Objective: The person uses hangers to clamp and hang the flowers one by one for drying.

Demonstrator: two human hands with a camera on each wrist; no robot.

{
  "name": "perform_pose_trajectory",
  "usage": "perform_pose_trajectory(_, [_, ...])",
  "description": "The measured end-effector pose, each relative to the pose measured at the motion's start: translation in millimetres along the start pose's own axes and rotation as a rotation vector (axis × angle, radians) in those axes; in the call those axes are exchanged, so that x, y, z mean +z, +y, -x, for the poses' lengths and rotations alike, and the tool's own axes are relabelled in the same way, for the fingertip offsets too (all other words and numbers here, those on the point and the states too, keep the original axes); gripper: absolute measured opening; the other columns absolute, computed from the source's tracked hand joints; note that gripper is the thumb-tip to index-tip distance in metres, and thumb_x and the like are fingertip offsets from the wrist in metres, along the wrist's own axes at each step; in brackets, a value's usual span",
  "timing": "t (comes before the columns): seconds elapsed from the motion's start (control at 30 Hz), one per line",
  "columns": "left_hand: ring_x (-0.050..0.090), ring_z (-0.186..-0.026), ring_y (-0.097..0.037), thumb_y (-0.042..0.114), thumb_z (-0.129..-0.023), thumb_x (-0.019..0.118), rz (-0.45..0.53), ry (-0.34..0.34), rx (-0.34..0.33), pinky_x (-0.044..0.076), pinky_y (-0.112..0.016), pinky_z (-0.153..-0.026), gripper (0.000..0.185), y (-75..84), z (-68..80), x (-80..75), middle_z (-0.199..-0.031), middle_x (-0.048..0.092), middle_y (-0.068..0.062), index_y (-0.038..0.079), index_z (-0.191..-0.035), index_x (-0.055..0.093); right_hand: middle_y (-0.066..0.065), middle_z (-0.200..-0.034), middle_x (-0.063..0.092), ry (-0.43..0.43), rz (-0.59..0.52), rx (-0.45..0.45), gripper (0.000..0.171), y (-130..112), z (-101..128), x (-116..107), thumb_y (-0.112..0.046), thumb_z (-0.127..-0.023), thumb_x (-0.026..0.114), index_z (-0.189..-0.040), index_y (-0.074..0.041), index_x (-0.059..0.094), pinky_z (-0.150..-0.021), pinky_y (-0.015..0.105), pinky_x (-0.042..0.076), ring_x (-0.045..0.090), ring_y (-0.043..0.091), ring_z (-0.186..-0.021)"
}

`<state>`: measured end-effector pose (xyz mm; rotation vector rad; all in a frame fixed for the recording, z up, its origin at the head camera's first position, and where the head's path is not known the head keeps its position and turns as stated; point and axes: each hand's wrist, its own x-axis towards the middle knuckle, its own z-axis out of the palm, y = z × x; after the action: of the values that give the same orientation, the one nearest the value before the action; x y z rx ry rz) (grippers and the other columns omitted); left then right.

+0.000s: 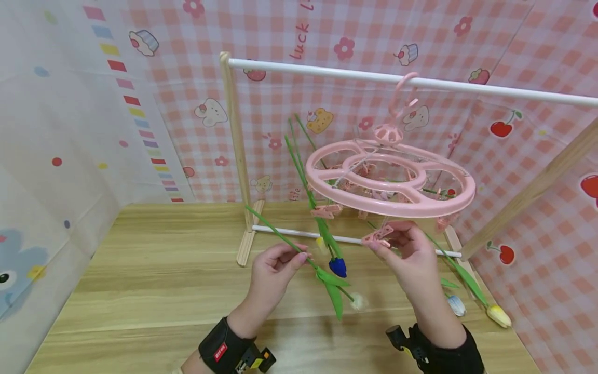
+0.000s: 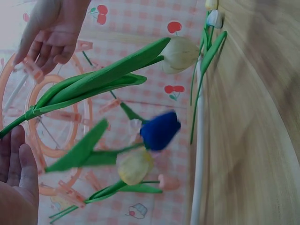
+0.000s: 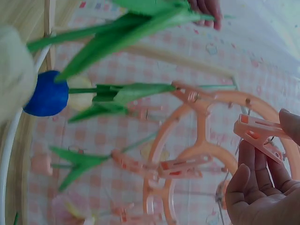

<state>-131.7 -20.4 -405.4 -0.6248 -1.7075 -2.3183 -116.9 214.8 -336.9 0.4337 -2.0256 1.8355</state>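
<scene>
My left hand [image 1: 273, 272] pinches the green stem of a white artificial tulip [image 2: 180, 55] between thumb and fingers; its bloom points down and to the right in the head view. My right hand [image 1: 416, 259] holds a pink clothespin [image 3: 258, 136] under the near rim of a round pink clip hanger [image 1: 388, 210]. The tulip stem and this clothespin are apart. From another clip left of it hangs a blue tulip [image 1: 338, 267], bloom down, with a yellow tulip [image 2: 135, 166] close behind. A pink tulip [image 2: 168, 182] also hangs from the hanger.
The hanger hooks over a white rod [image 1: 317, 71] on a wooden stand [image 1: 237, 140]. A lower white bar [image 1: 289, 231] crosses near the tabletop. At right lie a yellow tulip [image 1: 498, 316] and a whitish-blue tulip [image 1: 456, 305]. Checked cloth [image 1: 187, 62] hangs behind.
</scene>
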Motion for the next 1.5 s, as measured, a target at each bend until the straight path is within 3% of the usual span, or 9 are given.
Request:
perform_pose_trajectory(0.2, [0.068,-0.083,-0.010,-0.003,-0.087,0.063,-0.018,0.030,-0.005,0.059,-0.032,-0.076,0.017,0.4,-2.1,0.9,-0.090,0.071,0.003,-0.016,-0.097,0.062,-0.004,-0.089,0.064,0.001,0.036,0.031,0.034,0.1,-5.0,28.4,0.012,-0.075,0.071,-0.104,0.008,0.052,-0.071,0.019,0.053,0.062,0.010,-0.082])
perform_pose_trajectory(0.53, [0.069,-0.084,-0.011,0.000,-0.087,0.065,-0.034,0.079,-0.009,0.059,-0.035,-0.077,0.019,5.0,-10.5,-2.7,-0.092,0.072,0.000,-0.016,-0.097,0.061,-0.002,-0.089,0.068,-0.032,0.007,0.004,0.033,4.8,-17.2,53.7,0.003,-0.079,0.072,-0.108,0.004,0.056,-0.074,0.025,0.057,0.066,0.013,-0.084])
perform_pose_trajectory(0.7, [0.069,-0.083,-0.012,0.000,-0.087,0.065,-0.050,0.104,0.034,0.059,-0.033,-0.077,0.018,10.4,-20.1,-5.4,-0.092,0.072,-0.006,-0.014,-0.097,0.062,-0.002,-0.091,0.068,-0.009,-0.014,0.044,0.032,6.8,-20.0,59.1,0.003,-0.080,0.071,-0.109,0.001,0.057,-0.076,0.025,0.057,0.066,0.013,-0.087])
perform_pose_trajectory(0.9, [0.069,-0.081,-0.010,0.001,-0.087,0.065,-0.071,0.141,0.032,0.059,-0.030,-0.077,0.019,17.4,-28.9,-5.8,-0.088,0.072,0.002,-0.015,-0.098,0.063,-0.004,-0.093,0.067,0.004,-0.071,0.092,0.034,7.3,-21.9,63.3,0.004,-0.080,0.071,-0.111,0.002,0.058,-0.078,0.025,0.057,0.065,0.011,-0.090])
perform_pose_trajectory(1.1, [0.068,-0.080,-0.012,0.003,-0.087,0.066,-0.095,0.129,0.016,0.059,-0.031,-0.075,0.016,19.8,-33.3,-5.9,-0.088,0.071,-0.010,-0.009,-0.097,0.065,-0.005,-0.099,0.068,0.046,-0.237,0.122,0.039,9.1,-19.9,60.6,0.011,-0.080,0.067,-0.110,-0.013,0.063,-0.075,0.020,0.056,0.065,0.008,-0.092])
perform_pose_trajectory(1.2, [0.068,-0.078,-0.012,0.003,-0.087,0.066,-0.097,0.123,0.026,0.059,-0.029,-0.073,0.015,19.4,-34.9,-5.6,-0.086,0.072,-0.007,-0.009,-0.095,0.065,-0.004,-0.099,0.068,0.058,-0.286,0.107,0.040,11.3,-19.1,58.6,0.013,-0.081,0.065,-0.108,-0.017,0.064,-0.072,0.019,0.056,0.065,0.008,-0.089])
perform_pose_trajectory(1.33, [0.069,-0.078,-0.012,0.002,-0.086,0.066,-0.086,0.117,0.040,0.059,-0.031,-0.073,0.015,19.1,-35.4,-4.7,-0.085,0.072,-0.001,-0.011,-0.094,0.065,-0.003,-0.095,0.067,0.069,-0.276,0.145,0.036,12.5,-18.0,57.5,0.011,-0.082,0.064,-0.106,-0.016,0.063,-0.070,0.018,0.056,0.064,0.007,-0.087])
perform_pose_trajectory(1.5, [0.069,-0.078,-0.011,0.003,-0.086,0.066,-0.090,0.114,0.037,0.059,-0.031,-0.074,0.015,19.0,-35.8,-4.8,-0.089,0.071,-0.018,-0.009,-0.096,0.066,0.000,-0.093,0.065,0.083,-0.243,0.211,0.029,12.6,-17.6,58.4,0.010,-0.083,0.065,-0.100,-0.013,0.060,-0.074,0.022,0.057,0.064,0.010,-0.087])
